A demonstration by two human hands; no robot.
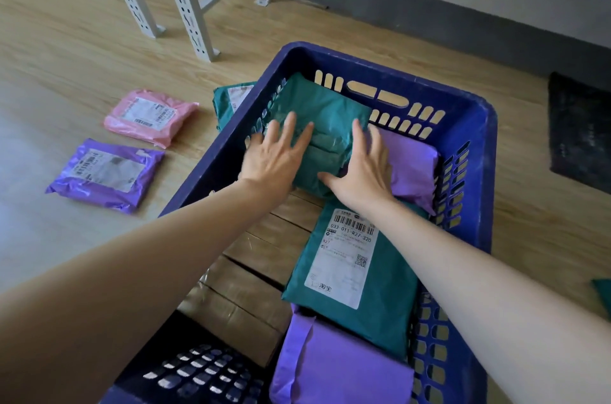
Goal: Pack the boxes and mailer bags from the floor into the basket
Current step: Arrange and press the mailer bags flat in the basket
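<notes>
The teal mailer bag (325, 112) lay in the far end of the blue basket (396, 64), directly under both palms. Its long axis seemed to run away from the person, with the far end up against the basket's end wall and the near end under the heels of the hands.

The left hand (276, 155) lay flat on the bag's left part, fingers straight and spread, gripping nothing. The right hand (363, 168) was spread wide too, its fingers along the bag's right edge and its thumb along the near edge. This looked like pressing rather than lifting, probably to flatten the soft bag and seat it low so more could go on top.

Just outside the right fingers, touching the teal bag, sat a purple bag (413, 165). Under the right forearm lay a labelled teal bag (353, 271), and nearer the person was another purple bag (340, 367). Under the left forearm, cardboard boxes (261, 264) lined the basket's bottom.

Left of the left hand, out on the floor, a pink mailer (150, 117), a purple mailer (105, 173) and a teal mailer (231, 96) beside the basket wall were not yet packed.
</notes>
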